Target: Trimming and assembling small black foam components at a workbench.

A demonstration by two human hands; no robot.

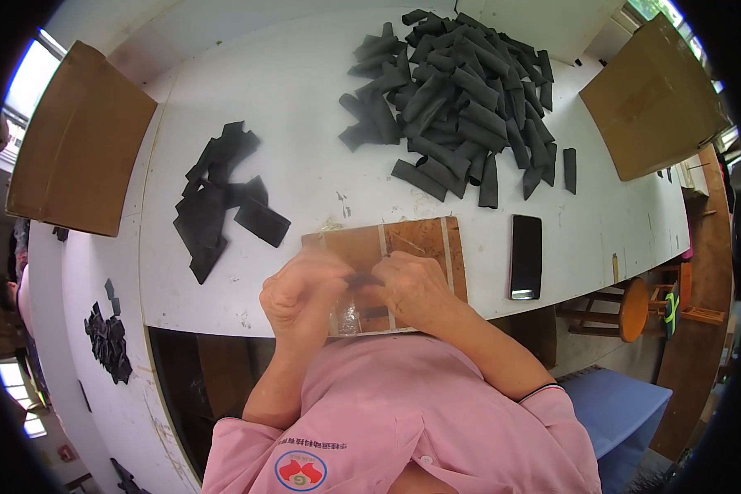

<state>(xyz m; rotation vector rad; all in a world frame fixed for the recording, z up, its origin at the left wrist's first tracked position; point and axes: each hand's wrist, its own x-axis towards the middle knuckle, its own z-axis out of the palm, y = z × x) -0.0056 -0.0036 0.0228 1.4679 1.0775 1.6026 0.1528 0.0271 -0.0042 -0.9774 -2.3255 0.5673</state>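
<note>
Both hands are close together above a brown board [420, 235] with pale strips, at the table's front edge. My left hand [296, 288] is smeared by motion, so its grip does not show. My right hand [410, 284] has its fingers closed on a small dark piece [361, 281] that shows between the hands; most of it is hidden. A shiny clear patch [347, 315] lies on the board below them. Beyond the board is a large heap of black fabric-like tubes [461, 90]. Flat black pieces [202, 218] lie in a loose group to the left.
A black phone [526, 257] lies right of the board. Cardboard boxes stand at the left [82, 140] and right [654, 99]. More black pieces [109, 346] rest on the adjoining left table. A wooden stool [632, 309] and a blue bin-like object [617, 412] are at the lower right.
</note>
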